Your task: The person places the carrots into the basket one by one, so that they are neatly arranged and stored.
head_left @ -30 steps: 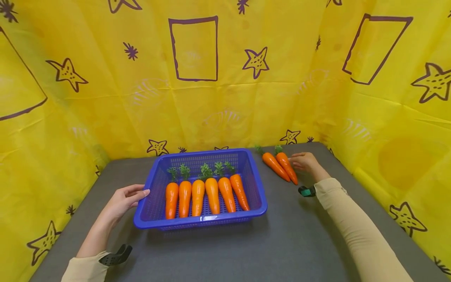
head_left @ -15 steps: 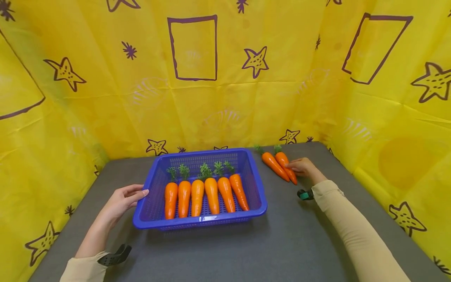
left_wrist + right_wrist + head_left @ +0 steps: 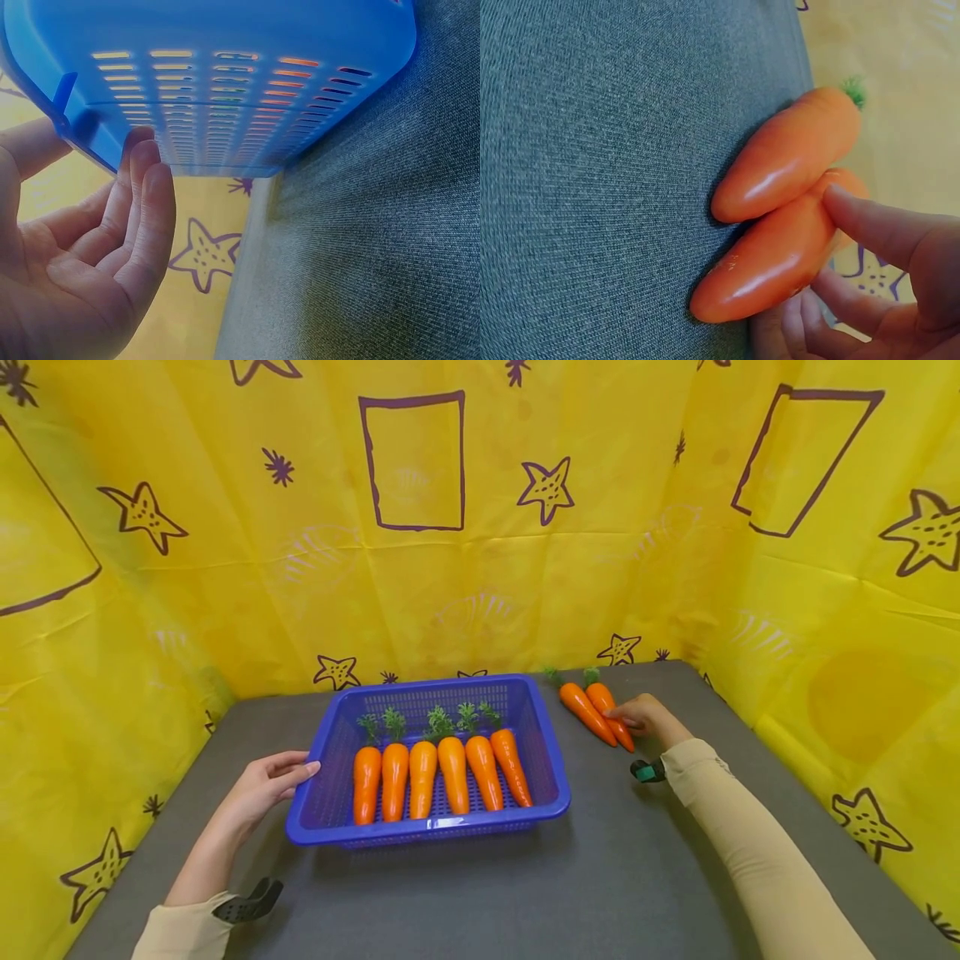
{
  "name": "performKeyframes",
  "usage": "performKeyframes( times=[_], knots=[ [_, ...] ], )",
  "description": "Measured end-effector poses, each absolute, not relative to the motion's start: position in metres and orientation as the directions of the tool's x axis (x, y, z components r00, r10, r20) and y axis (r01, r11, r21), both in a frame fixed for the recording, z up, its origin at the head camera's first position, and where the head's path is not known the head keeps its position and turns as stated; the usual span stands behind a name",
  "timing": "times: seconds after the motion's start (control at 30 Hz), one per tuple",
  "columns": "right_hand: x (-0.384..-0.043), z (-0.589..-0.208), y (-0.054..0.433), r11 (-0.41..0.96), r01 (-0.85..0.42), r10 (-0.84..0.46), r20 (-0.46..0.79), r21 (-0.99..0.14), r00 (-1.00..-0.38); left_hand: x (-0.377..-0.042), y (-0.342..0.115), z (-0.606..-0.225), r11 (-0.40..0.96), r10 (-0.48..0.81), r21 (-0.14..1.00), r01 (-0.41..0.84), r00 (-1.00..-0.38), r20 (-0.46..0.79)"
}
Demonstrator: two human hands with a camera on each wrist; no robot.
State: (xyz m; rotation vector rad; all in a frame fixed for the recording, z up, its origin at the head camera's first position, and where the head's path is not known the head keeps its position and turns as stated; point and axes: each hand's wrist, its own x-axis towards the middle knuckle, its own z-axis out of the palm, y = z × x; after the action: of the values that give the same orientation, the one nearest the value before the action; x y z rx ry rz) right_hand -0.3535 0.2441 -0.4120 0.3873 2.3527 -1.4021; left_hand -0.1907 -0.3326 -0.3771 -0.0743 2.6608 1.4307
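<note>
A blue plastic basket stands on the table, with several orange carrots in a row inside, green tops toward the back. My left hand holds its left rim; in the left wrist view the thumb is over the rim and the fingers lie along the slotted outer wall. Right of the basket, two carrots lie side by side. My right hand pinches the right-hand carrot, thumb on top and fingers at its far side, partly hidden. The other carrot touches it.
A dark grey cloth-covered table bears everything. Yellow patterned curtains enclose it at the back and both sides. Black straps are on both wrists.
My right hand has moved left onto the right-hand carrot, from beside it to pinching it. The left hand and basket have stayed in place.
</note>
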Motion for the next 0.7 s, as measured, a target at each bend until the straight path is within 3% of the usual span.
performKeyframes(
  times=[0.37,0.7],
  knots=[
    [-0.349,-0.411,0.249,0.404,0.428,0.066,-0.441,-0.809,-0.895,-0.193,-0.333,-0.38,0.546,0.024,0.831,-0.105,-0.99,-0.141],
    [-0.337,-0.394,0.258,0.45,0.38,0.058,-0.398,-0.808,-0.915,-0.192,-0.334,-0.379,0.562,0.021,0.821,-0.097,-0.991,-0.132]
  ],
)
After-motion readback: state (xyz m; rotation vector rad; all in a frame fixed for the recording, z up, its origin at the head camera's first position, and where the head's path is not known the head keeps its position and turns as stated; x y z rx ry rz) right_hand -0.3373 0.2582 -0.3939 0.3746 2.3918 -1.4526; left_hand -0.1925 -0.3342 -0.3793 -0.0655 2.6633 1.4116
